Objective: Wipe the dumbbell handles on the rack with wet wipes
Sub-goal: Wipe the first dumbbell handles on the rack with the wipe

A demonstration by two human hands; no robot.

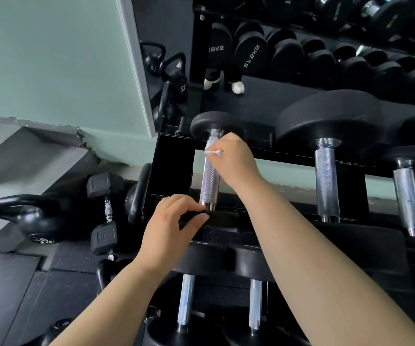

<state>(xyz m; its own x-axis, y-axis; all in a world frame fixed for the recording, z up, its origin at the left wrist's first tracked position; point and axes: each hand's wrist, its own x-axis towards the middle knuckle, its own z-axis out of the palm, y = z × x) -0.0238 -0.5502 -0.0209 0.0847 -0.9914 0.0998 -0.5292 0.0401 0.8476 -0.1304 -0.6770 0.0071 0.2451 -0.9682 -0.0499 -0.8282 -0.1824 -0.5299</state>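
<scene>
On the top tier of the black rack (174,156) lies a dumbbell with a knurled chrome handle (209,182) and black round heads. My right hand (236,161) pinches a white wet wipe (212,148) wrapped round the far end of that handle, close to the far head (213,123). My left hand (171,226) grips the near black head (222,221) of the same dumbbell, fingers curled over its top. Two more chrome handles (326,178) (407,196) lie on the same tier to the right.
A lower tier holds more dumbbells with chrome handles (186,300). On the floor at left sit a black kettlebell (31,218) and a small hex dumbbell (104,211). A mirror (301,46) behind the rack reflects weights and a person's shoes.
</scene>
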